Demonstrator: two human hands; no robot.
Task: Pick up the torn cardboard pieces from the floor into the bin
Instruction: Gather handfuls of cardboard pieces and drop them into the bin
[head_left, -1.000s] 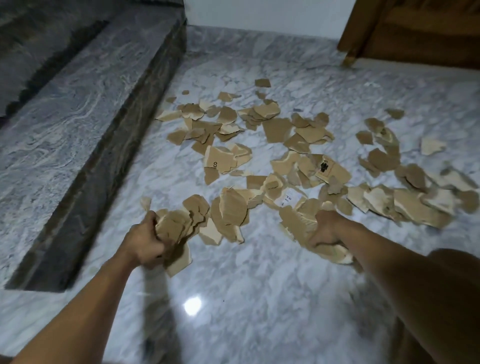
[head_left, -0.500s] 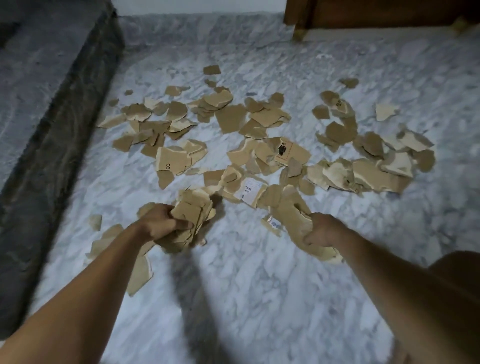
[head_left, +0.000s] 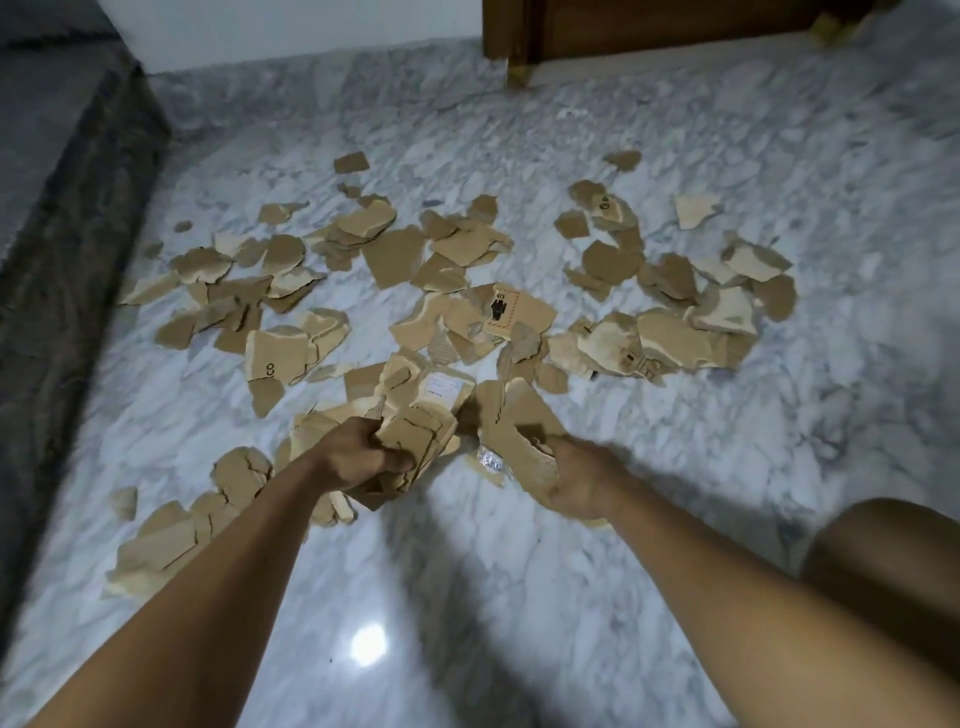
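Brown, ragged-edged cardboard pieces (head_left: 392, 254) lie scattered across the marble floor (head_left: 701, 467).

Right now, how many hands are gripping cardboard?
2. The left hand grips a stack of torn cardboard pieces near the frame's centre; the right hand grips a bundle of torn cardboard close beside it. Neither hand is hidden.

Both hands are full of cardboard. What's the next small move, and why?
Probably lift both handfuls and turn to look for the bin, which is not in view. The left hand grips a thick stack of pieces, the right hand a big torn piece; neither looks able to take more. Many scraps lie on the floor for later passes.
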